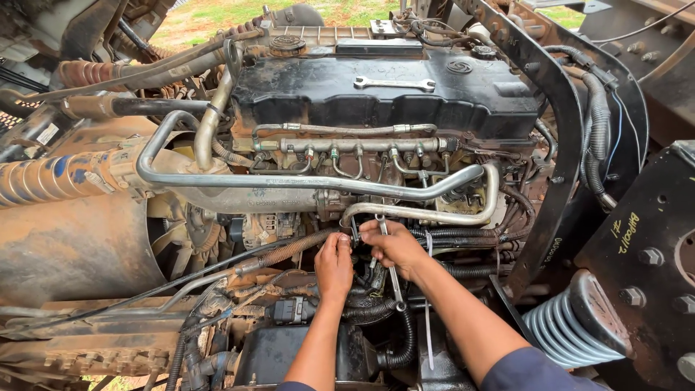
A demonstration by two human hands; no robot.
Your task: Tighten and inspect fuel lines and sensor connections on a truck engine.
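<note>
**Two hands deep in a truck engine**

Below the curved silver metal pipe (405, 211) that runs across the front of a dusty, oil-stained diesel engine, a person works with both bare hands among black corrugated hoses (376, 308) and wiring. The right hand (394, 245) is closed around a slim steel spanner (391, 271), whose shaft hangs down past the palm while its upper end sits at a fitting just under the pipe. The left hand (334, 264) is just beside it, fingers curled onto a small dark part at the same spot; what exactly it grips cannot be made out. Well above the hands, a second silver open-ended spanner (394, 84) lies flat on the black engine top cover (463, 101). A row of thin metal fuel lines (347, 145) crosses beneath that cover. At far right a pale blue coil spring (561, 329) sits under a rusty black bracket (637, 239), and at left a large rust-coloured round housing (72, 246) fills the corner.
</note>
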